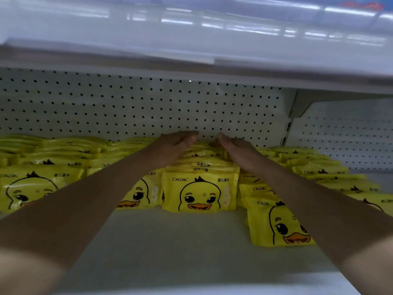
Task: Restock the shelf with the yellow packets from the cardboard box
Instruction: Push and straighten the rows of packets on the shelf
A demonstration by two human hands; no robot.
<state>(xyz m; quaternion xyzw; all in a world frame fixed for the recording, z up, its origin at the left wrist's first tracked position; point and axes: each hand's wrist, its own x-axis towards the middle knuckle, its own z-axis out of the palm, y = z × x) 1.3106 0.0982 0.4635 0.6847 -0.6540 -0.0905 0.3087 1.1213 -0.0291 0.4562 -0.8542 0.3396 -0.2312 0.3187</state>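
Under my arms the packets (200, 193) are bright yellow with a black-outlined duck face and orange beak; the back panel (136, 107) is white, dotted with black holes.

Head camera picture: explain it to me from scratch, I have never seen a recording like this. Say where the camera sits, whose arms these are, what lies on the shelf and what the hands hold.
There is no machine here. A person wears one wide-angle camera on the head, so you look forward and down along their own bare arms. The left hand and right hand reach towards the back of a white shelf, close to a pegboard wall. On the shelf sit rows of yellow packets printed with a cartoon duck. Both hands lie with fairly straight fingers against the two sides of the middle row, which sits between them. Neither hand curls round a single packet. The cardboard box is not in view.
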